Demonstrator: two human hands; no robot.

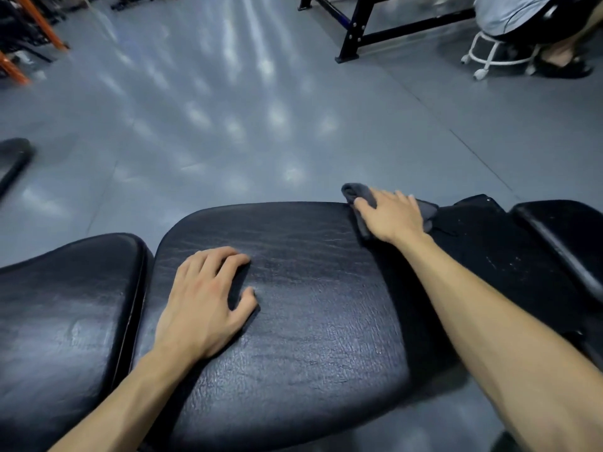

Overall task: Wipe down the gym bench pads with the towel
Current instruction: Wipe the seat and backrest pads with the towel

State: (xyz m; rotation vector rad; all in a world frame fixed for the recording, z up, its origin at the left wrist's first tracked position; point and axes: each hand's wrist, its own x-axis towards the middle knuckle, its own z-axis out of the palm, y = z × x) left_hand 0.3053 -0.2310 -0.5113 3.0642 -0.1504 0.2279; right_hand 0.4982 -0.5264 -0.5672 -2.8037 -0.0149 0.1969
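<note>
A black padded gym bench fills the lower half of the head view. Its middle pad [310,305] is wrinkled black vinyl, with a second pad [65,321] to the left across a narrow gap. My left hand [205,305] rests flat on the middle pad, fingers spread, holding nothing. My right hand [391,213] presses a dark grey towel [355,194] onto the far right corner of the middle pad. The towel bunches under the palm and sticks out beyond the fingers and behind the wrist.
The bench's dusty black frame [483,243] and another black pad [561,236] lie to the right. Grey rubber floor [228,125] stretches beyond. A black rack base [359,37] and a person seated on a white rolling stool [492,57] are at the far right. Orange rack legs [39,24] stand far left.
</note>
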